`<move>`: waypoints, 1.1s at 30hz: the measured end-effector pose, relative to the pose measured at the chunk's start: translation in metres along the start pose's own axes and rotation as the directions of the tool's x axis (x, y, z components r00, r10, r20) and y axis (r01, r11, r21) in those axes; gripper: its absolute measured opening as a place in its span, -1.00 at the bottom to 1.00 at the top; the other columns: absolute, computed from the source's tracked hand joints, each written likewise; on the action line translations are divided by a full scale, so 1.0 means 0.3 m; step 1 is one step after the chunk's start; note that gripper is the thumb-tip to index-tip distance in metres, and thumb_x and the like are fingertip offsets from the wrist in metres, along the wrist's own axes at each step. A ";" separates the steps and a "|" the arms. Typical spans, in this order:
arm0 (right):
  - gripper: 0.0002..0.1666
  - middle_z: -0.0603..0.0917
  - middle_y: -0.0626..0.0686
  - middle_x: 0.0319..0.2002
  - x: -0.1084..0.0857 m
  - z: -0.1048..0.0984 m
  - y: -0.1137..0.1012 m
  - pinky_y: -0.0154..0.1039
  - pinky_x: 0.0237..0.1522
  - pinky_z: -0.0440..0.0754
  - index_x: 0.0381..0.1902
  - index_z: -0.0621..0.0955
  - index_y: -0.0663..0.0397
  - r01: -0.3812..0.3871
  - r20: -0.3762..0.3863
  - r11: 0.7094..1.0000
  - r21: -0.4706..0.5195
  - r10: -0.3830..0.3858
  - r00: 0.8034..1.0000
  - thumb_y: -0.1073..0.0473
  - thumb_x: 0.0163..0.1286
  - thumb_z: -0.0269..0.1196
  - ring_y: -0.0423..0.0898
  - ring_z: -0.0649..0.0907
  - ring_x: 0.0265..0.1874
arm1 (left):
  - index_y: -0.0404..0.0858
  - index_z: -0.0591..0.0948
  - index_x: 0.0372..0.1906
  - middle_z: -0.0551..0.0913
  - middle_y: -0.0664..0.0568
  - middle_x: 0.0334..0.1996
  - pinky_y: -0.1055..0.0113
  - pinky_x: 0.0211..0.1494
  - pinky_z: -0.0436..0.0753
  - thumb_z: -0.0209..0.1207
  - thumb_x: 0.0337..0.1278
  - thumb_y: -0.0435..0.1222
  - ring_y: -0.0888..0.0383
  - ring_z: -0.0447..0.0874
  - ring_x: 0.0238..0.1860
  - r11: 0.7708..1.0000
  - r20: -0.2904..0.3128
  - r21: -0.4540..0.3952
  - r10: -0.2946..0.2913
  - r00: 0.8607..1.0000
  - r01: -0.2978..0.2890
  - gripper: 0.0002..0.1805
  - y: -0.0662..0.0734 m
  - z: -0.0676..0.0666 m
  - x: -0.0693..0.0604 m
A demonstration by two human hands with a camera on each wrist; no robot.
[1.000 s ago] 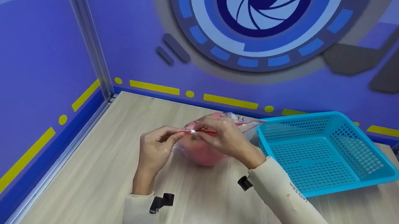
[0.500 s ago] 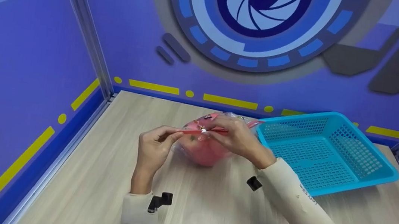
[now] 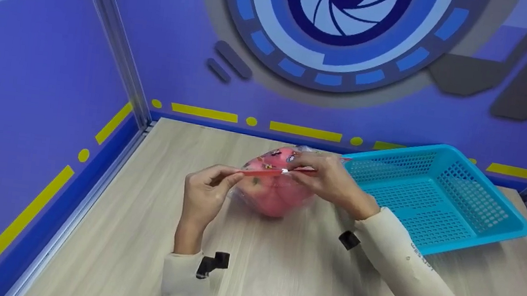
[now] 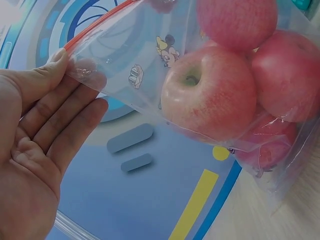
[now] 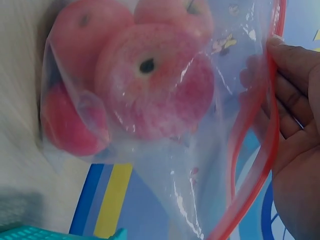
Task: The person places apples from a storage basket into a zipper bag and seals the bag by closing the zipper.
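Note:
A clear zip bag (image 3: 273,196) with a red zip strip and small cartoon prints holds several red apples (image 4: 210,92). It sits at the table's far side. My left hand (image 3: 205,193) pinches the strip's left end between thumb and forefinger; in the left wrist view its other fingers lie fairly straight behind the film. With thumb and fingers my right hand (image 3: 332,178) pinches the strip at a small white slider (image 3: 284,171). In the right wrist view the red strips (image 5: 250,200) stand parted on one side of that hand. The right fingertips are partly hidden behind the bag.
A turquoise perforated basket (image 3: 410,212) stands right of the bag, close to the right forearm. Behind is a blue printed wall (image 3: 166,47), with a metal post (image 3: 112,36) at the left corner. The pale wooden table (image 3: 269,273) extends towards me.
My right hand has slid to the right along the red strip with the white slider, lengthening the stretch between the hands. My left hand has stayed nearly still, pinching the strip's end.

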State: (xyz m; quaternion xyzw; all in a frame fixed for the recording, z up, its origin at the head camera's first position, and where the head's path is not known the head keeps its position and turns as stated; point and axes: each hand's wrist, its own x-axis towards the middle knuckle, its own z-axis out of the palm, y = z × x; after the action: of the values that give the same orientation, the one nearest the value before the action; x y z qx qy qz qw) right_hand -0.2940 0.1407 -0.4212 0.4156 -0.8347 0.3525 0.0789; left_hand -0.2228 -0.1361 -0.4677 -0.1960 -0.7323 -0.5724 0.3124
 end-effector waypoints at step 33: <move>-0.83 0.81 -0.02 -0.09 -0.035 -0.006 0.040 -0.09 -0.03 0.80 -0.04 0.81 0.07 -0.062 -0.012 0.994 0.091 0.063 0.998 0.27 0.43 0.46 -0.06 0.79 -0.07 | -0.21 0.87 -0.20 0.84 0.17 -0.30 0.43 -0.30 0.70 0.49 0.24 -0.29 0.07 0.81 -0.36 0.999 0.064 0.007 -0.051 0.997 0.051 -0.90 -0.004 -0.012 -0.004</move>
State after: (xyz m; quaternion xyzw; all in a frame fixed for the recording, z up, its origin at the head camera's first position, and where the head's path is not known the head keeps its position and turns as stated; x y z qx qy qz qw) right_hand -0.2966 0.1535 -0.4308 0.3896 -0.8298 0.3956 0.0552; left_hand -0.2218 -0.1398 -0.4688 -0.1948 -0.7481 -0.5718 0.2747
